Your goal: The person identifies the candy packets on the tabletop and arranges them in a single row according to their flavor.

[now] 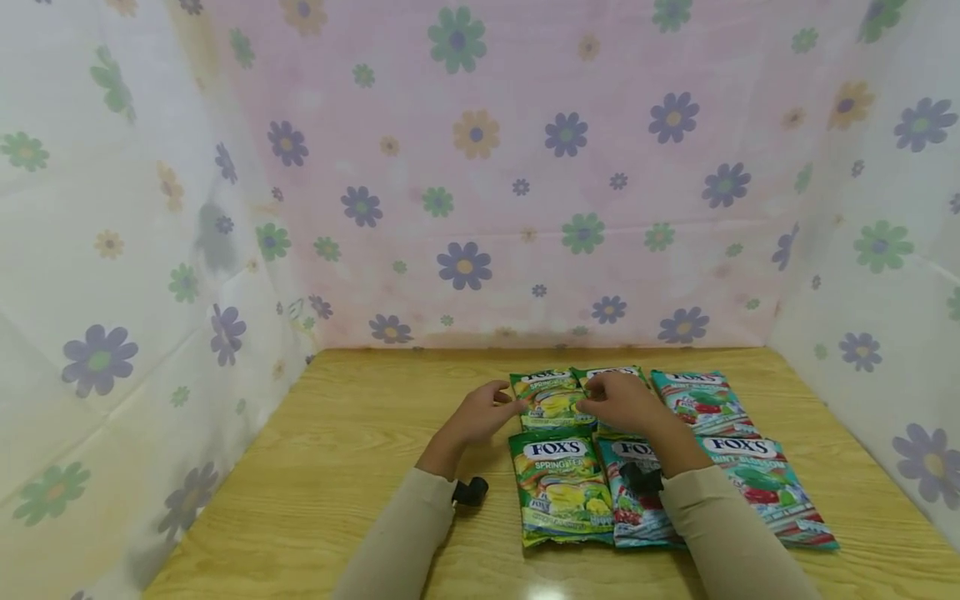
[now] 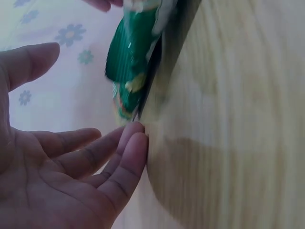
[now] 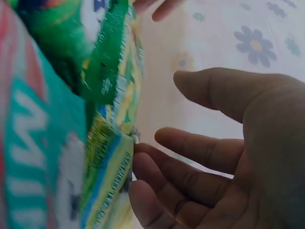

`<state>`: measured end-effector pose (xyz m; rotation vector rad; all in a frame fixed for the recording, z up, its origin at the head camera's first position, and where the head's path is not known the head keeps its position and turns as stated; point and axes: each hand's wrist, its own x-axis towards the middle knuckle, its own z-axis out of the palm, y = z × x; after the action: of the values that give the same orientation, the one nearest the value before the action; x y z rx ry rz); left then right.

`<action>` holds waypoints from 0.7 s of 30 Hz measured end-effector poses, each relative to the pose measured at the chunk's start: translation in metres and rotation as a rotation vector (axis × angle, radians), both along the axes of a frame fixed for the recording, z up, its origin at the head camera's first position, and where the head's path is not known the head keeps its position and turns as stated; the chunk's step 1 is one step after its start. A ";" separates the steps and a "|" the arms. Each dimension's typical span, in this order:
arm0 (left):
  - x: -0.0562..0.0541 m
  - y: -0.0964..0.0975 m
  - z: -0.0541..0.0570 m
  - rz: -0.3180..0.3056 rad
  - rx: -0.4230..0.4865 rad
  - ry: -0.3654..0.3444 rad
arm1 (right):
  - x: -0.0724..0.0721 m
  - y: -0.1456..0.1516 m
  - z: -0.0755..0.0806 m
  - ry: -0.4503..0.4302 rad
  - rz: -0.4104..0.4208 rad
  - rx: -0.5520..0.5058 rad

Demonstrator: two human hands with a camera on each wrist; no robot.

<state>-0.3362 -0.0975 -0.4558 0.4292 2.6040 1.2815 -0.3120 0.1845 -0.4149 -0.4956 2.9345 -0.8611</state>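
My left hand is at the left edge of the back-left green FOX'S Spring Tea candy bag, thumb apart from the fingers. In the left wrist view its lower fingertips rest near the wood, right by a green bag end. Over the back-middle green candy bag is my right hand, covering part of it. Loosely bent fingers meet a yellow-green bag in the right wrist view, with the thumb held away. Neither hand grips a bag.
A front row holds another Spring Tea bag and two teal FOX'S bags, one middle, partly under my right forearm, and one right. Another teal bag lies back right. Flowered cloth walls the wooden table at back and sides.
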 end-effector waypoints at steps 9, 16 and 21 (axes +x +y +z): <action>0.004 0.009 0.001 -0.013 0.116 -0.101 | -0.002 -0.005 -0.010 0.030 0.003 0.005; 0.003 0.010 0.000 -0.014 0.250 -0.154 | 0.000 -0.009 -0.011 0.065 0.008 0.025; 0.003 0.011 0.001 0.010 0.336 -0.206 | 0.004 -0.015 -0.012 0.032 0.017 0.040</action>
<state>-0.3332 -0.0867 -0.4543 0.3164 2.2310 1.6773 -0.3078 0.1699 -0.4267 -0.5369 2.9655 -0.7988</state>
